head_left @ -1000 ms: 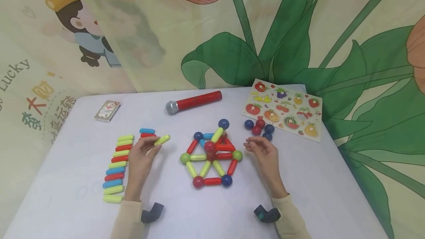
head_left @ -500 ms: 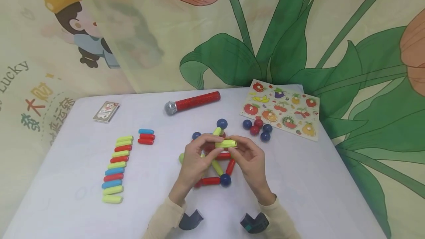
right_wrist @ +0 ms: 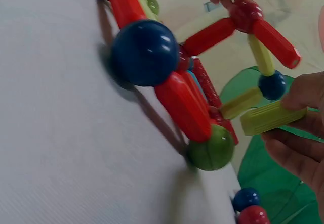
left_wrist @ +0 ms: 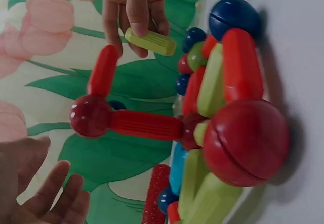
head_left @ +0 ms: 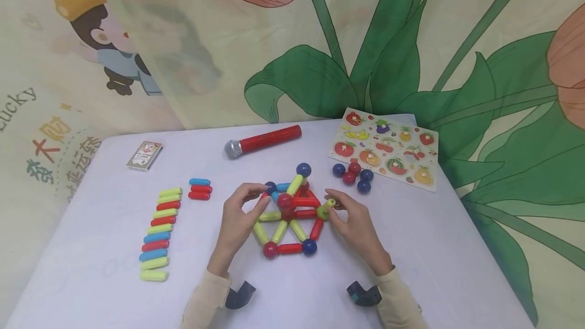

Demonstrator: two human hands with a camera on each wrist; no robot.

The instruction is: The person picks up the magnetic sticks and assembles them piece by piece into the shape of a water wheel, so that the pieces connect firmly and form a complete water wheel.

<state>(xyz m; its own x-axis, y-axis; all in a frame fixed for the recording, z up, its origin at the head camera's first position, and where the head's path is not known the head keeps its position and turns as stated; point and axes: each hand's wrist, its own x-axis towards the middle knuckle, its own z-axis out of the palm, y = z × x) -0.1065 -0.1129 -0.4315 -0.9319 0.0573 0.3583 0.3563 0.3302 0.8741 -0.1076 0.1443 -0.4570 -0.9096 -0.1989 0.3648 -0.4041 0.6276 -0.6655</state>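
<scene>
A magnetic stick-and-ball structure (head_left: 280, 231) lies flat on the white table (head_left: 411, 268), with a raised red ball (head_left: 286, 201) (left_wrist: 91, 115) on red sticks at its middle. My right hand (head_left: 335, 202) pinches a yellow-green stick (head_left: 330, 202) (right_wrist: 273, 118) (left_wrist: 149, 41) just above the green ball (head_left: 323, 212) (right_wrist: 212, 150) at the structure's right corner. My left hand (head_left: 256, 194) hovers at the structure's upper left with relaxed fingers (left_wrist: 45, 193), holding nothing; its tips are close to the raised red ball.
A row of several loose sticks (head_left: 157, 232) lies at the left, with three more sticks (head_left: 200, 189) beside it. Several loose balls (head_left: 352, 174), a fruit puzzle board (head_left: 386, 149), a toy microphone (head_left: 262, 141) and a card box (head_left: 144, 155) lie further back.
The yellow-green stick went from my left hand at the left into my right hand, which carried it to the green ball. My left hand moved to the structure's upper left.
</scene>
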